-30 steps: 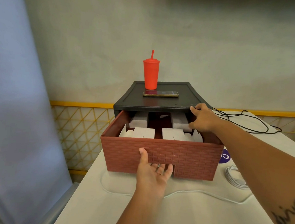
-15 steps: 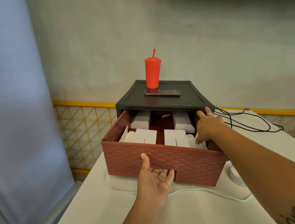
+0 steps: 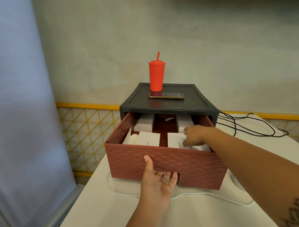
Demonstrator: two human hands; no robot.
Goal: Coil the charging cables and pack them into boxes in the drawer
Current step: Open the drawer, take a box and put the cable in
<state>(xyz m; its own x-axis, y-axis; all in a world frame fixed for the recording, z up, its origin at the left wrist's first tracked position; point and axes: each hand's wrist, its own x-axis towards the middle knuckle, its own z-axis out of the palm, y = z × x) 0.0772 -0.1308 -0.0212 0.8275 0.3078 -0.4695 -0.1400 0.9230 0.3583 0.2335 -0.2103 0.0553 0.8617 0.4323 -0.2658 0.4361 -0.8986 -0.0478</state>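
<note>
Lowered into the brick-patterned red plastic drawer [image 3: 190, 163], right hand [image 3: 195, 136] blurs over its 3 o'clock white cardboard box [image 3: 174, 140], grip untellable; left hand [image 3: 157, 183] hooks the front, fingertips hidden.

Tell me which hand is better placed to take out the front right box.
Right. The right hand is inside the drawer, over the front right box. The left hand is outside, hooked under the drawer front, likely steadying it.

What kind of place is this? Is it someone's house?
Probably a home or small workroom, though I can't be sure. A red plastic cup with a straw and a dark flat phone sit on a black plastic drawer unit, on a white table.
</note>
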